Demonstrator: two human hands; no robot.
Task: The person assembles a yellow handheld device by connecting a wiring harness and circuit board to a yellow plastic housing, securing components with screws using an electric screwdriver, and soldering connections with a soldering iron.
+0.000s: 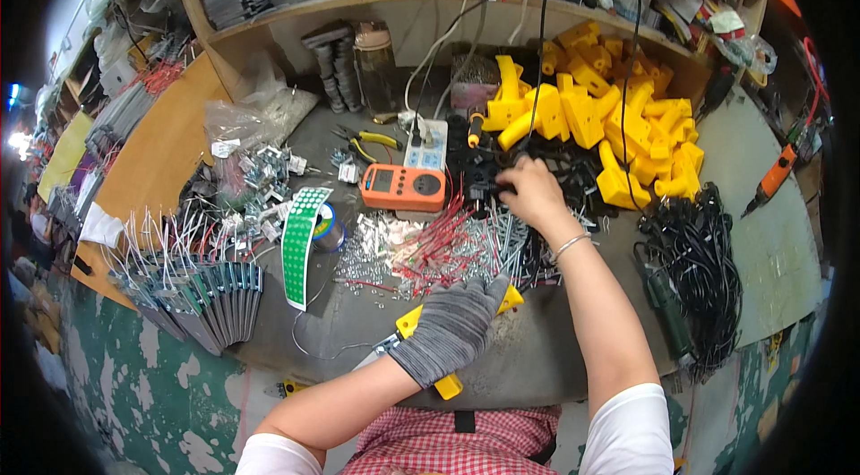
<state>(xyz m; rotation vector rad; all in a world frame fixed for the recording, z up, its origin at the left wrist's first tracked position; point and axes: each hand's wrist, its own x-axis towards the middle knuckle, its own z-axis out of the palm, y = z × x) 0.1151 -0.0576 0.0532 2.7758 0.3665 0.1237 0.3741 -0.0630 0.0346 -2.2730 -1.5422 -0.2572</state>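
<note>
Peeling green floor (179,390) at left, then the grey worktable (560,359), crammed shelf (296,13) behind. Gloved left hand (455,328) low by the near edge, wrapped round a yellow casing (409,322); right hand (536,194) stretched forward at black parts (573,172), grip impossible to tell.

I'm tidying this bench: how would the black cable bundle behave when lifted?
The black cable bundle will probably droop, since its thin strands bend and loop. It may snag, as strands overlap. Being thickly heaped, it could feel heavy.
</note>
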